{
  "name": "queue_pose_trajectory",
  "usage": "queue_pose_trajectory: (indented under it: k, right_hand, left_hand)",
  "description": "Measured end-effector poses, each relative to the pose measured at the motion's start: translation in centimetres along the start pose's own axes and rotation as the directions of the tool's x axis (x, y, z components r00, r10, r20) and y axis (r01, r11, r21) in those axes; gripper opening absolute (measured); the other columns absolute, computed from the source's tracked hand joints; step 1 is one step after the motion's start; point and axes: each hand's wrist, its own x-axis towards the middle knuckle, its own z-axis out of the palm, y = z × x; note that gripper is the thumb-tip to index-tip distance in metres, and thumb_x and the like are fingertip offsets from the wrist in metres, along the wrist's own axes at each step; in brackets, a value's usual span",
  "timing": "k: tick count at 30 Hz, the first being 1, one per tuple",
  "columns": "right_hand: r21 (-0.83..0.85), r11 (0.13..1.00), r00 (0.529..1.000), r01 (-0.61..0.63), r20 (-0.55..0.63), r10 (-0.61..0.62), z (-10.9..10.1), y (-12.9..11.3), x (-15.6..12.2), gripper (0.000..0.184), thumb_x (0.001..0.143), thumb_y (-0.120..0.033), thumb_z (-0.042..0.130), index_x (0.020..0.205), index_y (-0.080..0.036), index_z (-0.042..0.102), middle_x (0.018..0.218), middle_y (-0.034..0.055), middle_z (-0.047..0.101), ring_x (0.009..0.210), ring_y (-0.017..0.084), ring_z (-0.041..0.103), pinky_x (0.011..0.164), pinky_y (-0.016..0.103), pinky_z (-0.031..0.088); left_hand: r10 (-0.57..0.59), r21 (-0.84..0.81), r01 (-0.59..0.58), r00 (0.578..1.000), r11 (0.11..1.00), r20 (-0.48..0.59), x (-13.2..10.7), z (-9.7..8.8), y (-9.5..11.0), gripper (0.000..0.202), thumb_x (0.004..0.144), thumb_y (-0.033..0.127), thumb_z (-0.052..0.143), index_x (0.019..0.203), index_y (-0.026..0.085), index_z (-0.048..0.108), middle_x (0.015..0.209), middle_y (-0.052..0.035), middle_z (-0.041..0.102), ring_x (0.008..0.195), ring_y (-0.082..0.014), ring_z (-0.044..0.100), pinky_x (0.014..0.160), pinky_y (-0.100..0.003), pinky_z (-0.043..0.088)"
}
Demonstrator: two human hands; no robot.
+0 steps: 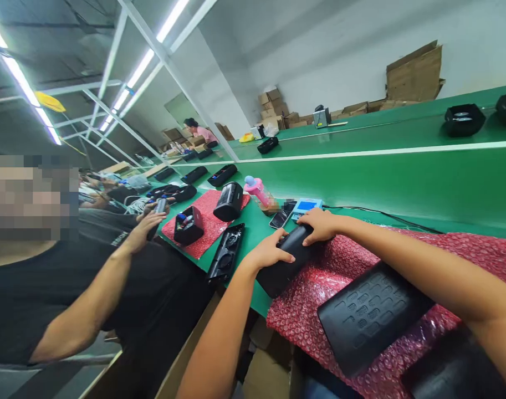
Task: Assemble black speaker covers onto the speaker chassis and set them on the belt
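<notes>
A black speaker housing [280,271] lies at the left edge of the red bubble wrap [344,252], partly over the green bench. My left hand [271,252] grips its near left side, thumb across the top. On its far end my right hand [319,226] is closed, fingers bent over the edge. Both palms hide part of the housing. Just beyond my right hand sits a small blue device [307,206] with a screen. Below my right forearm rests another black housing [364,316] with a raised brick-like pattern, and a dark third one [456,366] shows partly at the lower right.
A phone [282,215] and a pink-lidded bottle [259,191] stand beyond my hands. Leftward are a glossy black panel [226,252], an open housing [188,226] and a closed speaker [228,201]. A co-worker [111,255] sits close on the left. A cable [386,213] runs along the bench.
</notes>
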Motion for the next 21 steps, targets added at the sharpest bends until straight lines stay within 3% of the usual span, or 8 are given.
queue_pose_trajectory:
  k: [4,6,8,12,16,21]
  right_hand:
    - [-0.078,0.997,0.996,0.021,0.091,-0.014,-2.4,-1.8,-6.2,0.055,0.079,-0.042,0.071,0.125,-0.016,0.058,0.127,0.0172,0.054,0.119,0.039,0.047,0.097,0.058,0.039]
    - [-0.097,0.991,0.988,0.093,0.131,-0.08,-2.6,-2.5,-10.8,0.051,0.079,-0.035,0.072,0.124,-0.016,0.058,0.124,0.0143,0.057,0.119,0.035,0.049,0.1,0.053,0.04]
    - [-0.111,0.979,0.983,0.171,0.092,-0.161,-1.6,-2.8,-15.5,0.048,0.079,-0.032,0.072,0.121,-0.014,0.059,0.125,0.0143,0.057,0.115,0.033,0.053,0.098,0.05,0.044]
    - [-0.201,0.975,0.991,0.089,-0.082,-0.108,2.7,-1.8,-21.9,0.072,0.067,-0.022,0.077,0.133,-0.015,0.048,0.139,0.0169,0.047,0.125,0.036,0.046,0.101,0.057,0.042]
    - [-0.219,0.975,0.998,0.043,-0.041,-0.053,5.7,0.3,-22.7,0.091,0.062,-0.011,0.072,0.144,-0.013,0.032,0.152,0.0165,0.027,0.139,0.035,0.027,0.109,0.059,0.034]
    - [-0.088,0.987,0.99,0.133,-0.025,-0.136,4.4,2.2,-19.5,0.084,0.064,-0.004,0.063,0.143,-0.006,0.035,0.15,0.0187,0.03,0.14,0.031,0.027,0.114,0.052,0.027]
  left_hand:
    - [-0.023,-0.037,0.024,0.999,0.999,0.027,0.3,-0.4,0.1,0.064,0.05,0.037,0.072,0.108,0.021,0.05,0.107,-0.0059,0.063,0.094,-0.0291,0.063,0.079,-0.038,0.05]
    - [-0.024,-0.068,0.027,0.999,0.997,0.043,0.5,-0.6,0.0,0.064,0.05,0.04,0.071,0.108,0.021,0.05,0.105,-0.0059,0.063,0.095,-0.0295,0.063,0.079,-0.038,0.051]
    - [-0.031,-0.097,0.036,0.998,0.995,0.058,0.7,-0.6,0.0,0.063,0.05,0.041,0.071,0.106,0.021,0.05,0.104,-0.0057,0.063,0.092,-0.0292,0.064,0.077,-0.039,0.051]
    - [-0.089,-0.085,0.095,0.993,0.992,0.072,1.1,-0.7,0.0,0.068,0.049,0.043,0.072,0.11,0.023,0.049,0.102,-0.0053,0.064,0.081,-0.0289,0.066,0.066,-0.037,0.053]
    - [-0.1,-0.02,0.101,0.992,0.995,0.076,1.4,-0.9,0.0,0.068,0.049,0.045,0.071,0.109,0.022,0.049,0.099,-0.0063,0.063,0.082,-0.0302,0.066,0.063,-0.036,0.052]
    - [-0.111,-0.017,0.113,0.992,0.993,0.066,1.4,-0.7,0.2,0.068,0.048,0.047,0.071,0.107,0.022,0.048,0.105,-0.0071,0.062,0.084,-0.03,0.065,0.063,-0.036,0.052]
